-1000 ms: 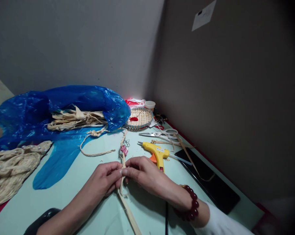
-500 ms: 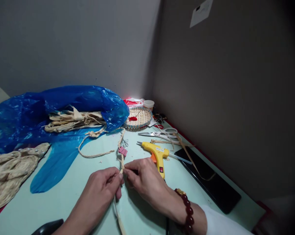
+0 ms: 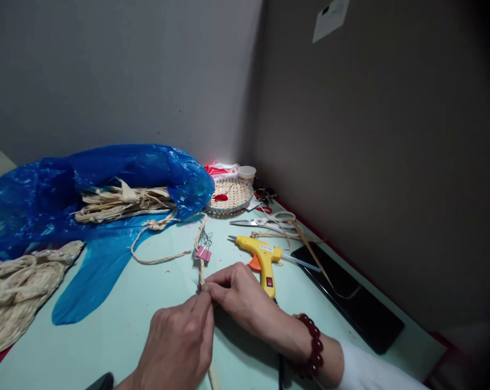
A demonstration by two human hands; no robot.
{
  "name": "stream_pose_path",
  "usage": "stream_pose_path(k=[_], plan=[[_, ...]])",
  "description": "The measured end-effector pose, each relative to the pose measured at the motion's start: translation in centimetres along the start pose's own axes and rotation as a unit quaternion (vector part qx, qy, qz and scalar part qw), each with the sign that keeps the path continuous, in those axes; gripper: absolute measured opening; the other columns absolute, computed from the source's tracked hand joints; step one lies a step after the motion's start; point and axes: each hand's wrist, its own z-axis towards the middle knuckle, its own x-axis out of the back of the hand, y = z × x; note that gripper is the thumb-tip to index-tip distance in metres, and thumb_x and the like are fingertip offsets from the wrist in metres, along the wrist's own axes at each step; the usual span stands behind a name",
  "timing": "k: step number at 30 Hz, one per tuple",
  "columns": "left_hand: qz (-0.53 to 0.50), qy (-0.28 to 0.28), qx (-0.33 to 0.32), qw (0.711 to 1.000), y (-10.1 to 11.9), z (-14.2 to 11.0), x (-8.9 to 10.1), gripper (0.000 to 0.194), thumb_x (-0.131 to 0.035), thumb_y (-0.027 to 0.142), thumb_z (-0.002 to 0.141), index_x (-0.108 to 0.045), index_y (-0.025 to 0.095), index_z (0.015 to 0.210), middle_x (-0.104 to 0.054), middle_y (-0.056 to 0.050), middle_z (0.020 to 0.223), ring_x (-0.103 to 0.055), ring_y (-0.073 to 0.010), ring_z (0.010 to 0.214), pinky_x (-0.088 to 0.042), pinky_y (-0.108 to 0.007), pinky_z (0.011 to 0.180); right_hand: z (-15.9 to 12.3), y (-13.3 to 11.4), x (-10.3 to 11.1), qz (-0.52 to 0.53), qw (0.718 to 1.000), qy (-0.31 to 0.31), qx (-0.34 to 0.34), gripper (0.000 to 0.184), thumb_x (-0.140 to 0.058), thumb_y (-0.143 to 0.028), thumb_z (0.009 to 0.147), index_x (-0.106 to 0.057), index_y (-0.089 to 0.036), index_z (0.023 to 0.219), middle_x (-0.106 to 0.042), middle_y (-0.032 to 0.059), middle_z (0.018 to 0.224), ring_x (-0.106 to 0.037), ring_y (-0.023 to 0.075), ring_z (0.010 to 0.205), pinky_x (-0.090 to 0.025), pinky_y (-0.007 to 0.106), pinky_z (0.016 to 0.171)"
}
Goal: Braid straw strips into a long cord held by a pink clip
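A pale braided fibre cord [image 3: 202,271] runs down the table toward me, with a pink binder clip [image 3: 203,254] gripping it just above my hands. My right hand [image 3: 239,298] pinches the braid between thumb and forefinger. Close against it, my left hand [image 3: 180,338] is closed on the lower strands, its knuckles turned up so the fingertips are hidden. A loose strand [image 3: 214,378] comes out below the left hand. The far end of the cord curves left near the blue bag.
A yellow glue gun [image 3: 265,260] lies right of my hands, with scissors [image 3: 265,221] behind it and a black phone-like slab [image 3: 362,309] farther right. A blue plastic bag [image 3: 106,162] holds dry husks [image 3: 123,201]. A woven basket [image 3: 232,197] stands at the back; braided pieces [image 3: 21,303] lie left.
My left hand has turned over, knuckles up, and moved in against the right hand. The right thumb has closed onto the braid. The clip sits slightly lower in view.
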Motion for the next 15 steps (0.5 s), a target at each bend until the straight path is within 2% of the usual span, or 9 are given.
stream_pose_path(k=[2, 4, 6, 7, 9, 11, 12, 13, 15], plan=[[-0.012, -0.002, -0.016, 1.0, 0.0, 0.2, 0.6, 0.022, -0.047, 0.023, 0.089, -0.059, 0.021, 0.071, -0.066, -0.005, 0.062, -0.062, -0.0206, 0.052, -0.034, -0.032, 0.052, 0.1, 0.0, 0.0, 0.011, 1.0, 0.004, -0.014, 0.027, -0.046, -0.016, 0.074, -0.03, -0.018, 0.052, -0.023, -0.0047, 0.056, -0.024, 0.0089, 0.056, -0.017, 0.023, 0.047], [-0.048, 0.024, -0.004, 0.999, -0.1, 0.6, 1.5, 0.025, -0.046, 0.024, 0.089, -0.055, 0.021, 0.066, -0.06, -0.003, 0.06, -0.057, -0.018, 0.053, -0.034, -0.03, 0.054, 0.1, 0.0, 0.2, 0.013, 1.0, 0.008, -0.02, 0.026, -0.047, -0.015, 0.072, -0.034, -0.017, 0.05, -0.023, -0.0054, 0.053, -0.024, 0.0083, 0.054, -0.016, 0.022, 0.046], [-0.107, 0.055, 0.059, 0.991, -0.5, 1.3, 2.3, 0.024, -0.046, 0.026, 0.088, -0.053, 0.021, 0.066, -0.059, -0.003, 0.066, -0.055, -0.0175, 0.061, -0.036, -0.029, 0.06, 0.0, -0.1, 0.4, 0.015, 1.0, 0.002, -0.021, 0.022, -0.047, -0.015, 0.073, -0.046, -0.015, 0.051, -0.029, -0.0059, 0.05, -0.026, 0.0079, 0.052, -0.018, 0.021, 0.046], [-0.157, 0.051, 0.106, 0.981, -0.8, 1.7, 2.5, 0.021, -0.047, 0.027, 0.088, -0.054, 0.021, 0.069, -0.059, -0.003, 0.07, -0.055, -0.0174, 0.064, -0.037, -0.028, 0.062, 0.0, -0.1, 0.5, 0.02, 1.0, -0.006, -0.022, 0.021, -0.047, -0.016, 0.075, -0.052, -0.014, 0.054, -0.033, -0.0059, 0.049, -0.028, 0.0078, 0.051, -0.02, 0.021, 0.046], [-0.317, -0.021, 0.181, 0.931, -1.4, 2.4, 2.6, 0.015, -0.052, 0.033, 0.086, -0.056, 0.02, 0.08, -0.06, -0.001, 0.074, -0.052, -0.0149, 0.061, -0.038, -0.026, 0.059, 0.0, -0.2, 0.8, 0.041, 0.999, -0.025, -0.019, 0.023, -0.046, -0.017, 0.079, -0.06, -0.013, 0.061, -0.043, -0.0046, 0.051, -0.035, 0.0077, 0.051, -0.026, 0.019, 0.049], [-0.488, -0.129, 0.211, 0.837, -1.9, 3.0, 2.3, 0.02, -0.054, 0.039, 0.086, -0.055, 0.019, 0.084, -0.055, 0.003, 0.065, -0.042, -0.009, 0.048, -0.033, -0.022, 0.048, -0.1, -0.2, 1.1, 0.051, 0.998, -0.04, -0.008, 0.025, -0.045, -0.018, 0.083, -0.06, -0.012, 0.064, -0.052, -0.0024, 0.057, -0.042, 0.0082, 0.055, -0.031, 0.019, 0.053], [-0.547, -0.167, 0.22, 0.79, -2.0, 3.2, 2.2, 0.021, -0.055, 0.04, 0.086, -0.054, 0.019, 0.083, -0.051, 0.005, 0.061, -0.033, -0.0058, 0.042, -0.026, -0.019, 0.043, -0.1, -0.2, 1.2, 0.045, 0.998, -0.047, 0.002, 0.025, -0.044, -0.018, 0.084, -0.06, -0.012, 0.066, -0.055, -0.0015, 0.061, -0.045, 0.0087, 0.058, -0.033, 0.019, 0.055], [-0.583, -0.187, 0.229, 0.757, -2.0, 3.3, 2.0, 0.023, -0.057, 0.04, 0.085, -0.054, 0.018, 0.081, -0.047, 0.007, 0.059, -0.025, -0.0036, 0.04, -0.02, -0.018, 0.04, -0.1, -0.3, 1.4, 0.028, 0.998, -0.054, 0.014, 0.025, -0.043, -0.018, 0.085, -0.06, -0.013, 0.068, -0.058, -0.0006, 0.064, -0.047, 0.0093, 0.06, -0.034, 0.019, 0.056], [-0.603, -0.186, 0.252, 0.733, -1.8, 3.3, 1.9, 0.024, -0.063, 0.039, 0.082, -0.055, 0.016, 0.079, -0.046, 0.007, 0.061, -0.016, -0.002, 0.042, -0.012, -0.017, 0.038, -0.4, -0.5, 1.6, -0.025, 0.997, -0.059, 0.043, 0.025, -0.042, -0.016, 0.087, -0.061, -0.013, 0.07, -0.061, 0.0003, 0.068, -0.05, 0.01, 0.063, -0.034, 0.019, 0.058]])
